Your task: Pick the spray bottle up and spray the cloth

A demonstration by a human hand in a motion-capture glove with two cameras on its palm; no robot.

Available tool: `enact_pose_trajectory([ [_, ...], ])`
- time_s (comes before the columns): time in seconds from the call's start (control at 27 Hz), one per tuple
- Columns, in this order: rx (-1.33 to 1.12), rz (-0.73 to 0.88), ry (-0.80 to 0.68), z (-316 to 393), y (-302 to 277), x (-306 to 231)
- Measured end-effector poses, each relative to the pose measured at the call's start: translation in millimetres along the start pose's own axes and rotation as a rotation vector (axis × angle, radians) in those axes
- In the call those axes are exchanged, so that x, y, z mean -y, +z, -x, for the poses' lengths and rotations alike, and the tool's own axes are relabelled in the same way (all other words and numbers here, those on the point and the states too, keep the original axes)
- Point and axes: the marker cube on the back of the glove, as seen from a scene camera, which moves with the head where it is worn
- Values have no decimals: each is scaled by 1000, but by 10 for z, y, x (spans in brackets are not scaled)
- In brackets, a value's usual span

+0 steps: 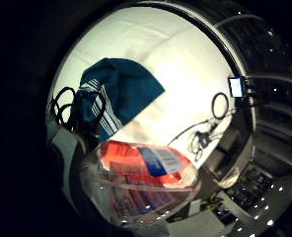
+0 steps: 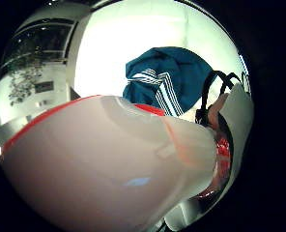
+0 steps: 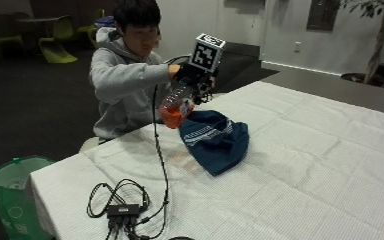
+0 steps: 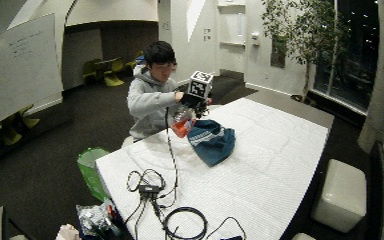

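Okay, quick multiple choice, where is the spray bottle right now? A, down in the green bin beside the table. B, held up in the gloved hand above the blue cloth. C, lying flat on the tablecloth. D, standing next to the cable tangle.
B: in the outside view the gloved right hand holds the spray bottle in the air, just over the edge of the blue cloth on the table.

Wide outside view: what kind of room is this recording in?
Probably an office or lab common area, not a home. A large whiteboard leans along one wall, a tall potted indoor tree stands by dark floor-to-ceiling windows, and yellow-green plastic chairs sit in the back. The long table wears a white cloth.
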Motion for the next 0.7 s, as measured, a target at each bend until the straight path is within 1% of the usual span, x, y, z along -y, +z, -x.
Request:
enact_pose_trajectory([
  [0.07,-76,30,9,40,47,46],
  [0.22,-335,83,-111,37,336,111],
  [0.26,-355,94,-118,49,417,139],
  [0.48,-229,139,-65,307,804,267],
  [0.59,-196,140,-66,378,837,275],
  [0.7,-232,125,-58,377,769,260],
])
